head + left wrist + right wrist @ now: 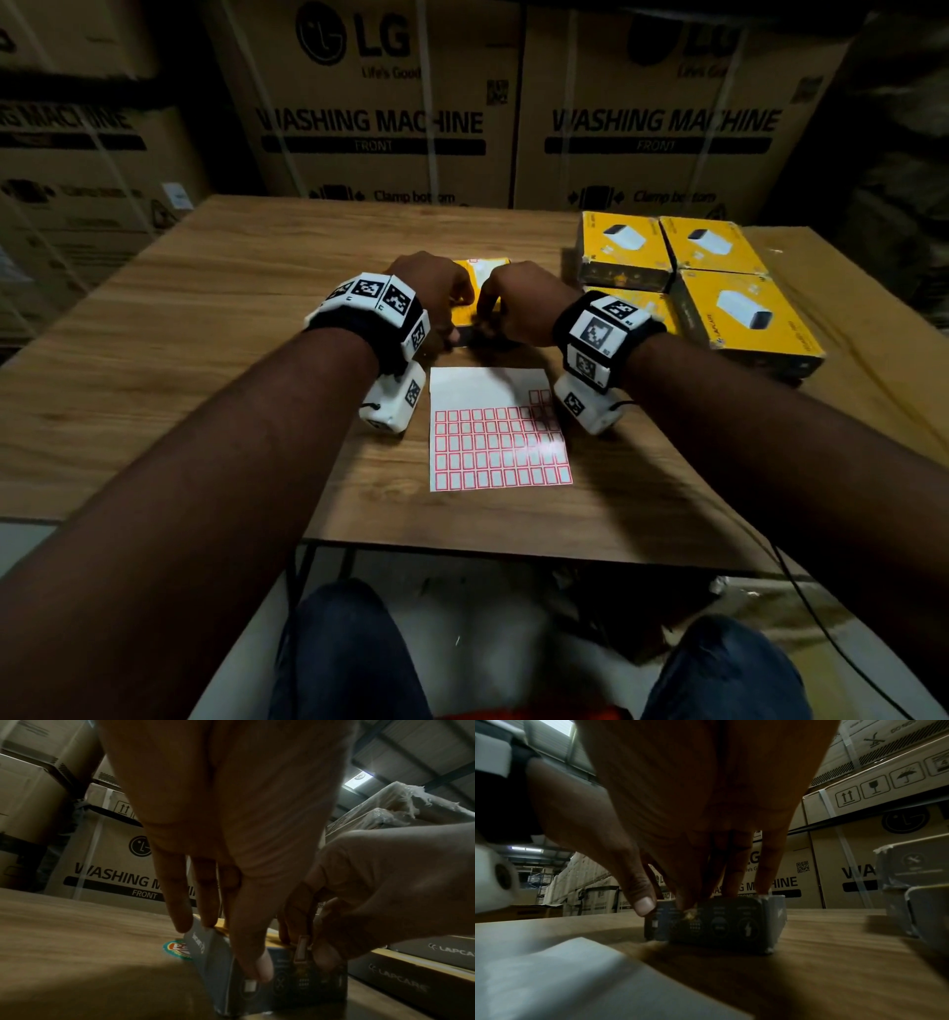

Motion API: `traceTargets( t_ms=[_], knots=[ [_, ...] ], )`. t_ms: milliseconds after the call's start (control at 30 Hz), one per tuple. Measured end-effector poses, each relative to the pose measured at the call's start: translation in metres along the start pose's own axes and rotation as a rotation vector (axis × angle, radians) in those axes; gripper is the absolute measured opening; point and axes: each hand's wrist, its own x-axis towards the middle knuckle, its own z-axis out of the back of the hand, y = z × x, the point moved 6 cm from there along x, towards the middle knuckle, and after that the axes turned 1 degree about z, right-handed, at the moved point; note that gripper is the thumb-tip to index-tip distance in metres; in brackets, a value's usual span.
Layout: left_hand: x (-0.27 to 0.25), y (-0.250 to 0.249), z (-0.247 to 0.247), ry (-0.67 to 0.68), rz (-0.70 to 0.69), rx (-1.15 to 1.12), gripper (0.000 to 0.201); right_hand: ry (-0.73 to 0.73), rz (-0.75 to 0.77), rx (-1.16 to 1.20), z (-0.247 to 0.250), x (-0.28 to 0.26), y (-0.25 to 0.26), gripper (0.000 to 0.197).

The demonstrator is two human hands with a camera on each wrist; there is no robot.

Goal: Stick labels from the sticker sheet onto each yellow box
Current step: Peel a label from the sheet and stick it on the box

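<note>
A yellow box (480,280) lies on the wooden table (205,318) just beyond the sticker sheet (495,437). Its dark front face (287,990) (731,925) points at me. My left hand (452,321) (226,947) holds the box's left end, fingers on top and thumb on the front face beside a small white label (250,986). My right hand (488,321) (687,902) is at the front top edge. Its thumb and forefinger pinch a small label (301,948) against the box. The sheet's upper rows are bare; several red-bordered labels fill the lower rows.
Several more yellow boxes (719,288) are stacked at the right of the table. Large LG washing machine cartons (390,123) stand right behind the table. A round sticker (177,948) lies on the tabletop left of the box. The table's left half is bare wood.
</note>
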Motion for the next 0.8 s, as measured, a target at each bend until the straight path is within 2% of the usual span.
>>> traceTargets(
  t_ms=[467,800],
  knots=[
    [0.001,-0.002,0.0014,0.008,-0.015,0.028,0.067,-0.007,-0.019,-0.043,-0.0034,0.0028,0.0015,0.02],
    [-0.0007,-0.0014,0.0003,0.003,-0.007,0.016,0.069,-0.011,0.002,-0.105,-0.0031,0.0037,0.0046,0.023]
  ],
)
